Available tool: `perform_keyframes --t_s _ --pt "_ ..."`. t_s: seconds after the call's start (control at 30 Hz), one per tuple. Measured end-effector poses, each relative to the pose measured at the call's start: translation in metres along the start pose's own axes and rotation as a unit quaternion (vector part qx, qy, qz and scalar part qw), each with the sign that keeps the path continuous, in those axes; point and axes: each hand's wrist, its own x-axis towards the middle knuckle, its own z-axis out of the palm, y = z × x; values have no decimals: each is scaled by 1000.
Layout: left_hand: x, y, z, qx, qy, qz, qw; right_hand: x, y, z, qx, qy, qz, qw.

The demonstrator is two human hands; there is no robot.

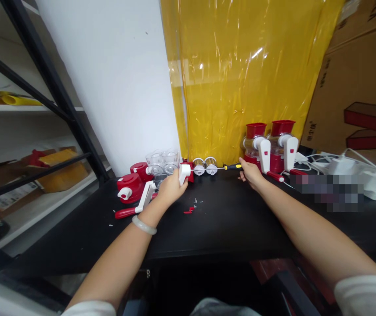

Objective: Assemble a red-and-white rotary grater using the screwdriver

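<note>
My left hand (171, 188) is closed around a white and red plastic part (185, 172) near the back of the black table (227, 228). My right hand (250, 174) grips the black and yellow handle of a screwdriver (229, 167), whose thin shaft points left to the red end of that part. Two metal drum cutters (205, 165) lie just behind the shaft. A white bangle sits on my left wrist.
Red bases, a white crank handle (145, 197) and clear cups (162, 161) lie left of my left hand. Two assembled red and white grinders (270, 147) stand by my right hand. Small loose bits (189, 210) dot the table. White cables and adapters at right; yellow film behind; shelving at left.
</note>
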Motion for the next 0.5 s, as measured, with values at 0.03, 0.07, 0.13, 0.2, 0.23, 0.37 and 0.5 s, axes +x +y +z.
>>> perform_keyframes --t_s 0.03,0.07,0.13,0.2,0.23,0.37,0.5 --pt "0 1 -1 4 -1 0 1000 -1 -1 0 -1 2 4 1000" --pt "0 1 -1 8 -2 1 1000 -2 -2 1 -2 4 9 1000" --pt "-1 2 -3 15 -3 0 1000 -3 -4 2 -5 8 15 1000" --pt "-1 3 -4 22 -4 -1 1000 -4 -5 2 -10 11 21 1000" --pt "-1 3 -4 25 -6 -2 1000 -4 -5 2 -12 13 24 1000" --pt "-1 3 -4 34 -4 4 999 -2 -5 3 -22 30 38 999" --pt "-1 3 -4 46 -2 7 999 -2 -6 3 -52 62 53 995"
